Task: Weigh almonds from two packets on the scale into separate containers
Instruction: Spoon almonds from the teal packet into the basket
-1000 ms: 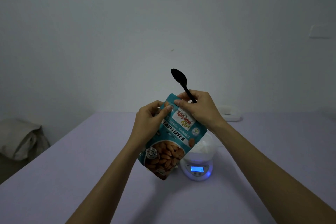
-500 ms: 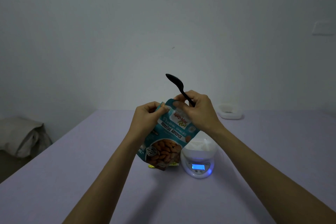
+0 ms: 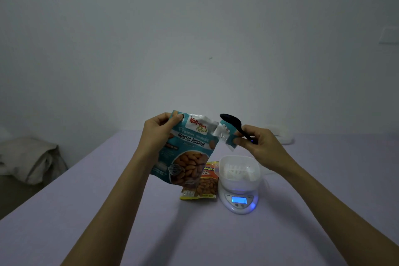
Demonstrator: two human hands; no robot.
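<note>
My left hand (image 3: 157,134) grips the top left corner of a teal packet of roasted almonds (image 3: 187,153), held up above the table. My right hand (image 3: 257,142) pinches the torn-off top strip (image 3: 225,137) of that packet and also holds a black spoon (image 3: 234,124) pointing left. A yellow packet of almonds (image 3: 203,188) lies flat on the table below. To its right a white scale (image 3: 239,201) with a lit blue display carries a white plastic container (image 3: 238,170).
The purple table (image 3: 194,233) runs to a plain wall. Another white container (image 3: 280,134) sits at the far right behind my right hand. Crumpled pale cloth (image 3: 30,160) lies on the floor at left.
The top strip of the teal packet has been torn away to the right in my right hand. My hands have parted, and the yellow packet below has come into view.
</note>
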